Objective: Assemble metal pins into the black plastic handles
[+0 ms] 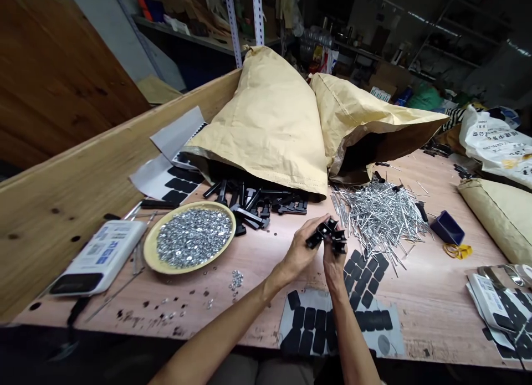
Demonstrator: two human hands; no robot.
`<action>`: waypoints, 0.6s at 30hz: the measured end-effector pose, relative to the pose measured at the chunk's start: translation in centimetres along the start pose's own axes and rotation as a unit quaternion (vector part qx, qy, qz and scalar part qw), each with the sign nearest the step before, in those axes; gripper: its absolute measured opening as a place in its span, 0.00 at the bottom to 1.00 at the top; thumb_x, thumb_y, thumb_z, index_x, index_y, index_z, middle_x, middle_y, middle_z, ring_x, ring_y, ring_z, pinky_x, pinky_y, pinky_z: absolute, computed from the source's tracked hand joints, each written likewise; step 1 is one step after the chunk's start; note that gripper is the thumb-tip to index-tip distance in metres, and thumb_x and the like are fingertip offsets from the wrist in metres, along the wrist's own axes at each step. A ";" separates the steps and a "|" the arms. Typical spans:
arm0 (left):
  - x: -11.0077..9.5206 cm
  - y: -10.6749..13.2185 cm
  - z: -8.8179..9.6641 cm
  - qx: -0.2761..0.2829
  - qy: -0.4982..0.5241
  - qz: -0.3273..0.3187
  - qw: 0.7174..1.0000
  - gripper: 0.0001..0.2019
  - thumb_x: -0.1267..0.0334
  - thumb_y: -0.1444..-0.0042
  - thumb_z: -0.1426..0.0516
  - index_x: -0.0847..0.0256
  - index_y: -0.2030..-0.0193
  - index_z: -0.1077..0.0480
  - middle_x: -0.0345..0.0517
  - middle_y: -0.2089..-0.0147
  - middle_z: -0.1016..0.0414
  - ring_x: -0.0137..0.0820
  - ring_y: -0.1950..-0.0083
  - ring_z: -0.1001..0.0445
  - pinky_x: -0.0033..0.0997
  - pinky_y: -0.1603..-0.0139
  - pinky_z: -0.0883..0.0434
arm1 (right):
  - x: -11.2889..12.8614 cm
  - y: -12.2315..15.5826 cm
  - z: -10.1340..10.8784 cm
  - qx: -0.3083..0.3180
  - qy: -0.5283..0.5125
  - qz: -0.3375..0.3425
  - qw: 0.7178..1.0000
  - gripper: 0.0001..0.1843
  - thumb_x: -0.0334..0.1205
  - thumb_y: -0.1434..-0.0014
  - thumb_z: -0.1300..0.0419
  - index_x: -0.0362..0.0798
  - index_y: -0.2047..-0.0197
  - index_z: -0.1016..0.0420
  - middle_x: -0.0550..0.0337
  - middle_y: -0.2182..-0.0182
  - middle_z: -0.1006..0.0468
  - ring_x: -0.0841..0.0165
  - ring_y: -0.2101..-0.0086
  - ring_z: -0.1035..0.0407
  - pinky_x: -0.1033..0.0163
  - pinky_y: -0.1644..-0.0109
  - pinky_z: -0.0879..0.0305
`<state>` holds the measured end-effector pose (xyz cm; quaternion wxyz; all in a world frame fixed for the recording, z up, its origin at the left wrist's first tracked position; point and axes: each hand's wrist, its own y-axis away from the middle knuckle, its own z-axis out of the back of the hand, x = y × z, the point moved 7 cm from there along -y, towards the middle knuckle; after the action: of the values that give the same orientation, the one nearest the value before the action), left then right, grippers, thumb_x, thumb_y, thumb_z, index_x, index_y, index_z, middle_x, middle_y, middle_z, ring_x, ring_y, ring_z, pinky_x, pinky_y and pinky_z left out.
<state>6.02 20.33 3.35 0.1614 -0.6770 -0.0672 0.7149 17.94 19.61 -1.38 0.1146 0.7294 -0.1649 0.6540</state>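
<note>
My left hand (300, 247) is closed around small black plastic pieces (316, 236). Right beside it, my right hand (333, 267) grips more black plastic pieces (338, 242) with channel-like ends. The two bunches meet or nearly meet above the table, and fingers hide parts of them. Similar black parts (249, 213) spill from the mouth of a large paper sack (274, 119). To the right of my hands lies a heap of thin metal rods (378, 213). Below my forearms is a pale sheet with black rounded pads (310, 318).
A yellow bowl (150, 257) of small metal washers or nuts stands at left, beside a white device (108, 246). A second sack (366, 108) gapes open behind the rods. At right are a dark blue box (448, 227) and yellow bands (457, 251). A wooden board (83, 180) edges the left.
</note>
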 end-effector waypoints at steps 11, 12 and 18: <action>2.0 0.1 0.5 -0.067 0.100 0.185 0.975 0.21 0.58 0.48 0.42 0.65 0.48 0.30 0.34 0.80 0.34 0.25 0.79 0.34 0.24 0.75 0.32 | 3.8 0.7 -0.5 0.011 0.053 0.034 0.998 0.21 0.51 0.45 0.42 0.43 0.55 0.26 0.52 0.62 0.20 0.62 0.60 0.27 0.55 0.51 0.34; 2.0 0.1 0.3 -0.051 0.082 0.178 0.979 0.20 0.60 0.49 0.41 0.64 0.49 0.29 0.37 0.77 0.30 0.27 0.75 0.30 0.26 0.71 0.30 | 3.5 0.8 -0.6 0.021 0.056 0.031 0.998 0.21 0.51 0.46 0.41 0.44 0.56 0.26 0.52 0.62 0.20 0.62 0.60 0.28 0.56 0.52 0.34; -0.2 0.1 0.4 -0.021 -0.056 0.036 0.998 0.21 0.75 0.49 0.46 0.58 0.48 0.29 0.49 0.54 0.24 0.36 0.50 0.27 0.36 0.49 0.30 | 2.3 1.0 0.1 -0.014 0.051 0.049 0.997 0.20 0.49 0.48 0.40 0.47 0.55 0.28 0.54 0.58 0.22 0.63 0.55 0.30 0.58 0.49 0.36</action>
<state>5.58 20.23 3.53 0.1176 -0.6414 -0.0671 0.7551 17.83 18.42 0.85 0.1003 0.6847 -0.2035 0.6926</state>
